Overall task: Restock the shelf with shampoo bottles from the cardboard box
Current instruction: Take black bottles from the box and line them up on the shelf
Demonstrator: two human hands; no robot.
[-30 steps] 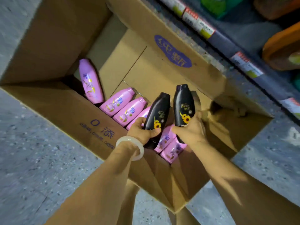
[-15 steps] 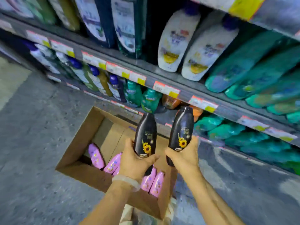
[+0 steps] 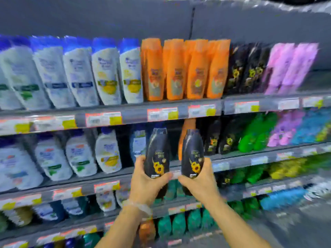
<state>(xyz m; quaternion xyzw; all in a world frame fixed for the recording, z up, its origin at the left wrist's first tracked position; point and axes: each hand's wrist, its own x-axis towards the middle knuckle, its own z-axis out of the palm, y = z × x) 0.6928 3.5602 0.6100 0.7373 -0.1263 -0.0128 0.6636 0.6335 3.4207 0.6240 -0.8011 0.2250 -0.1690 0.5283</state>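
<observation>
While both are gripped low: the top-heavy bottles could tip.
Left hand [image 3: 148, 185]: grasps a black plastic sunflower-label shampoo bottle [image 3: 157, 151].
Right hand [image 3: 200, 183]: grasps its twin bottle [image 3: 193, 153], before the grey metal shelf [image 3: 238, 159].
Risk: knocking shelved black bottles [image 3: 222, 138], far right.

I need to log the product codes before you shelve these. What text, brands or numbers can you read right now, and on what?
Nothing reads cleanly; the view is motion-blurred.
Left black bottle, in the left hand: sunflower picture, wording above it blurred.
Right black bottle, in the right hand: same label, blurred.
Shelf price tags: red, white and yellow, print unreadable.
White bottles, orange bottles: labels blurred.
</observation>
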